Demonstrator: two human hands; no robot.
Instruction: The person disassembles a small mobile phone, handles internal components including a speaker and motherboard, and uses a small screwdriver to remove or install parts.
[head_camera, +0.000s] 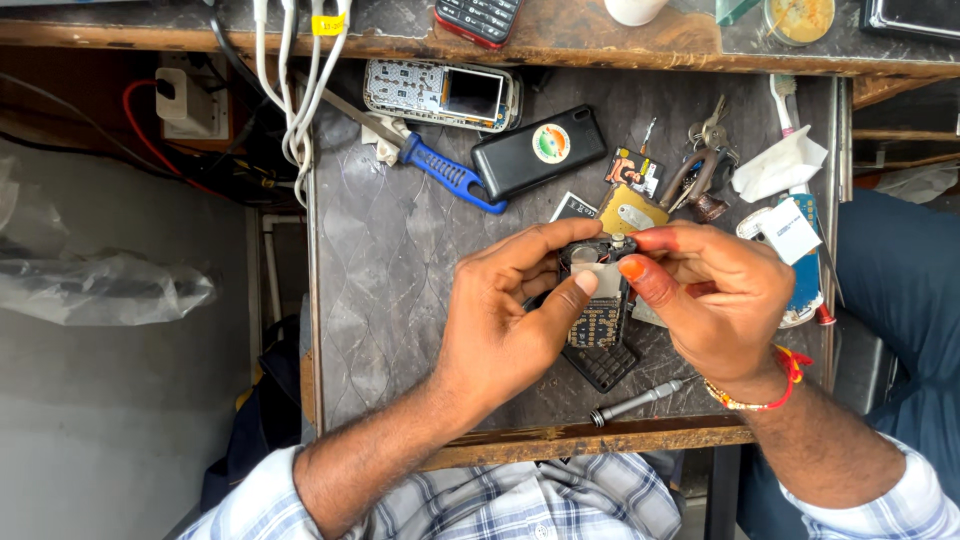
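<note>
Both hands meet at frame centre above grey worktop (400, 300); left hand (505, 315) curled, thumb and forefinger clamped on opened phone body (598, 300); right hand (715, 295) pinches its upper edge, fingertips together. Below: one loose keypad (600, 365), one metal screwdriver bit (635, 403). Farther up: one blue-handled screwdriver (450, 172), one black phone (540, 150), one bare phone board with screen (443, 95), key bunch (708, 135) upper right

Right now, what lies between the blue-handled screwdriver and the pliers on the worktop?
In the head view, a black phone with a round sticker lies between the blue-handled screwdriver and the pliers, with a small photo card beside it.
</note>
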